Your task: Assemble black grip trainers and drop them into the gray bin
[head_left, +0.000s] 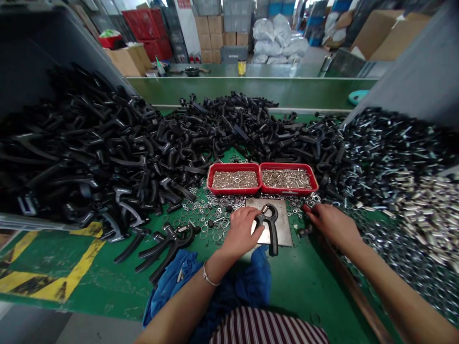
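My left hand (244,231) is closed on a black hand-grip piece (273,234) with a looped top and a small silver pin or sleeve. That piece lies over a square metal plate (286,224), its leg pointing toward me. My right hand (333,224) is to the right of the plate, fingers drawn together; what they hold, if anything, is hidden. Just beneath it lies a hammer, its head (304,231) beside the plate and its wooden handle (353,291) running toward me. Loose washers and rings (215,220) surround the plate.
Two red trays (234,192) of small metal parts stand behind the plate. Black handles (143,138) are heaped left and behind. Metal pins (426,215) pile up at right. Spring-fitted hand grips (172,243) and a blue cloth (172,277) lie at front left.
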`<state>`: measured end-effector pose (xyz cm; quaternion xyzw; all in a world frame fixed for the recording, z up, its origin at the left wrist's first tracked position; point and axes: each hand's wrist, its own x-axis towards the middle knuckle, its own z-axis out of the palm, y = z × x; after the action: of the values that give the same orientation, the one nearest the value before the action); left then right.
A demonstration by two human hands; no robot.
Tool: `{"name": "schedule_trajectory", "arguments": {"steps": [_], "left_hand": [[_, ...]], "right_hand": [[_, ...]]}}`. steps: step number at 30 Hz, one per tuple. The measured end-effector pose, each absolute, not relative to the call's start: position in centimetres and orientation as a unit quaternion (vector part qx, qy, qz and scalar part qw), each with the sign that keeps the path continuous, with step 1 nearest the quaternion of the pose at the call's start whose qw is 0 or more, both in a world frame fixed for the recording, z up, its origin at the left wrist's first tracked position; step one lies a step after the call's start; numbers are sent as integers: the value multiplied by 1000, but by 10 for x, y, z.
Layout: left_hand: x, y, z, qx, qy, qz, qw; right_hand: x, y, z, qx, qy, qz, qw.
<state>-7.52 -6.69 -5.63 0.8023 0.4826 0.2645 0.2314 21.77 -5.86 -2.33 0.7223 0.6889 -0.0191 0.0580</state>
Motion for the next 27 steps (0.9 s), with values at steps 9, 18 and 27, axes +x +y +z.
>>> {"name": "schedule_trajectory", "arguments": {"steps": [9, 18, 27], "left_hand": [[-73, -66, -58, 797, 495, 251, 241], [-70, -66, -62, 793, 499, 268, 224], [-72, -66, -59, 792, 502, 261, 229]], "right_hand": [[179, -70, -1, 637, 552, -299, -448], [110, -54, -48, 541, 485, -453, -516], [109, -61, -41, 619, 551, -387, -404]]}}
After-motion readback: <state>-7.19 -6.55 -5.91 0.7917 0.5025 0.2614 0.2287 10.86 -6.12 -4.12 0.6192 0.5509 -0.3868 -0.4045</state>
